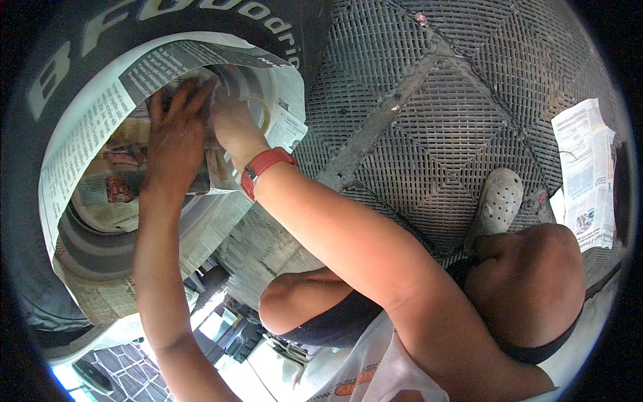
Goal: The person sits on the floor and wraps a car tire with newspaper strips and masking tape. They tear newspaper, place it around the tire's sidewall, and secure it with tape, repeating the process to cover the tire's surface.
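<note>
A large black tyre with pale raised lettering fills the left side, and newspaper sheets stand in a ring inside it, round the wheel rim. Within this ring my left hand lies with its fingers spread on more newspaper that covers the wheel's middle. Beside it my right hand reaches into the rim. Its fingertips are hidden, so what they hold, if anything, does not show. A red-strapped watch is on the right wrist. A pale yellow curved edge shows just past the right hand.
Grey grated floor mats with worn, dirty seams spread to the right of the wheel. A folded newspaper lies at the far right. My bent knees and a grey perforated clog are close by. Dark equipment stands at the lower left.
</note>
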`<action>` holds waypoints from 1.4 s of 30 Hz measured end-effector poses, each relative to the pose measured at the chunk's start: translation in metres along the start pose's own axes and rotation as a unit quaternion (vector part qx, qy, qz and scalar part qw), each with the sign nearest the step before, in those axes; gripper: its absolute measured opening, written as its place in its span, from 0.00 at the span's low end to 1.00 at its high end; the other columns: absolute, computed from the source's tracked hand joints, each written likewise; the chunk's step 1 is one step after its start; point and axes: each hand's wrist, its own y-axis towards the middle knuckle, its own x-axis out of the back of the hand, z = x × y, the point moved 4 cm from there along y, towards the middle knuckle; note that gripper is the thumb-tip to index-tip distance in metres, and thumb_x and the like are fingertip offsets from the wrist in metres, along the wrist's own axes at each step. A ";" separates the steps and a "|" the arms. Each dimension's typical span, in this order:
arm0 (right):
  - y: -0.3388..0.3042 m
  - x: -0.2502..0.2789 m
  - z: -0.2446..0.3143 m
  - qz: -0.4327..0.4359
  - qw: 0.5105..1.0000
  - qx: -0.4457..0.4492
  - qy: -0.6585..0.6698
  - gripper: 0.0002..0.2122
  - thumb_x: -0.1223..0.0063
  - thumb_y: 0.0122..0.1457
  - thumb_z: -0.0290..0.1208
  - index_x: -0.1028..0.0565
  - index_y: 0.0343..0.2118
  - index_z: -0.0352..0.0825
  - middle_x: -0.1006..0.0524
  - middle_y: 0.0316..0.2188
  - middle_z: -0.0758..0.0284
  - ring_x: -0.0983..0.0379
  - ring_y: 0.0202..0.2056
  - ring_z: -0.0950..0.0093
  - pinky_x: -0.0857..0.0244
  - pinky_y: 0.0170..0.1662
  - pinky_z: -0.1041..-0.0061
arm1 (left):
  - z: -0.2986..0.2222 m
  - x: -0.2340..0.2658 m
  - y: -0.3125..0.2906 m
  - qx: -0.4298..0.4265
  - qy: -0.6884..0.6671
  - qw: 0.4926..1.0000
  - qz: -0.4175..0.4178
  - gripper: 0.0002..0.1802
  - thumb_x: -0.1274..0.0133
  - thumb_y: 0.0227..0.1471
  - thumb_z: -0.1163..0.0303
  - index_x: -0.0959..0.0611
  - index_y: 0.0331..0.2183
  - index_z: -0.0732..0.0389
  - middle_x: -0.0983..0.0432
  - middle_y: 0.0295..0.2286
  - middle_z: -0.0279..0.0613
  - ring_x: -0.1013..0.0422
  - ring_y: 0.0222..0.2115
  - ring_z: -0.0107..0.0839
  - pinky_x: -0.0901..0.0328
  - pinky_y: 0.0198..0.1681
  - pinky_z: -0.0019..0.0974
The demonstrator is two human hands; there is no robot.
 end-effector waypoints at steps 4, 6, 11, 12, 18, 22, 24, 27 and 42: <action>-0.004 0.005 -0.003 0.037 0.998 0.047 -0.017 0.25 0.54 0.66 0.26 0.31 0.67 0.26 0.26 0.63 0.45 0.26 0.62 0.50 0.31 0.65 0.61 | -0.010 0.044 -0.017 0.030 -0.012 0.999 -0.009 0.25 0.45 0.54 0.75 0.14 0.54 0.59 0.25 0.61 0.36 0.37 0.67 0.39 0.54 0.73 0.61; -0.004 0.007 -0.005 0.003 0.994 0.062 -0.093 0.24 0.54 0.66 0.25 0.29 0.65 0.26 0.25 0.63 0.47 0.25 0.61 0.50 0.31 0.65 0.61 | -0.020 0.075 -0.030 0.070 -0.073 0.994 -0.028 0.23 0.44 0.55 0.75 0.13 0.53 0.58 0.24 0.59 0.38 0.34 0.65 0.42 0.51 0.72 0.62; -0.003 0.009 0.007 -0.053 0.986 0.131 -0.089 0.23 0.53 0.66 0.25 0.27 0.63 0.25 0.25 0.61 0.43 0.26 0.60 0.47 0.33 0.65 0.59 | -0.047 0.130 -0.082 0.196 -0.269 0.936 -0.112 0.19 0.42 0.61 0.73 0.11 0.53 0.55 0.21 0.56 0.43 0.27 0.58 0.47 0.42 0.68 0.60; -0.011 0.006 0.005 -0.052 0.992 0.112 -0.026 0.22 0.53 0.66 0.26 0.27 0.62 0.24 0.25 0.60 0.42 0.26 0.59 0.45 0.34 0.65 0.58 | -0.054 0.129 -0.095 0.235 -0.304 0.915 -0.125 0.18 0.41 0.62 0.72 0.11 0.53 0.56 0.18 0.54 0.44 0.25 0.55 0.47 0.41 0.67 0.56; -0.045 0.036 0.016 -0.126 0.984 0.104 0.073 0.24 0.43 0.65 0.30 0.26 0.60 0.21 0.19 0.53 0.51 0.22 0.53 0.65 0.31 0.57 0.70 | -0.073 0.083 -0.127 0.309 -0.430 0.827 -0.188 0.18 0.38 0.59 0.74 0.11 0.52 0.58 0.17 0.51 0.47 0.23 0.52 0.47 0.33 0.60 0.46; -0.072 0.049 0.039 -0.182 0.957 0.195 -0.113 0.23 0.37 0.63 0.36 0.22 0.57 0.28 0.20 0.50 0.50 0.23 0.52 0.57 0.31 0.58 0.64 | -0.080 0.066 -0.135 0.303 -0.506 0.780 -0.208 0.18 0.36 0.58 0.74 0.11 0.51 0.60 0.16 0.50 0.47 0.22 0.50 0.47 0.31 0.57 0.46; -0.089 0.043 0.047 -0.159 0.933 0.269 -0.180 0.27 0.30 0.58 0.39 0.24 0.56 0.32 0.24 0.46 0.46 0.31 0.51 0.46 0.36 0.57 0.52 | -0.084 0.062 -0.140 0.297 -0.530 0.764 -0.219 0.18 0.36 0.58 0.74 0.11 0.51 0.60 0.16 0.49 0.47 0.21 0.50 0.47 0.30 0.56 0.46; -0.097 0.040 0.044 -0.124 0.912 0.302 -0.248 0.28 0.28 0.56 0.39 0.25 0.57 0.33 0.25 0.49 0.46 0.31 0.53 0.46 0.37 0.57 0.51 | -0.087 0.064 -0.144 0.279 -0.544 0.755 -0.236 0.18 0.35 0.57 0.73 0.11 0.50 0.60 0.16 0.49 0.48 0.21 0.49 0.48 0.29 0.55 0.46; -0.168 0.036 0.097 0.281 0.894 0.239 -0.253 0.39 0.45 0.66 0.24 0.54 0.76 0.31 0.15 0.31 0.56 0.19 0.35 0.67 0.27 0.45 0.69 | -0.067 0.017 -0.147 0.391 -0.720 0.473 -0.324 0.19 0.32 0.58 0.70 0.13 0.50 0.65 0.16 0.45 0.46 0.20 0.39 0.29 0.25 0.40 0.35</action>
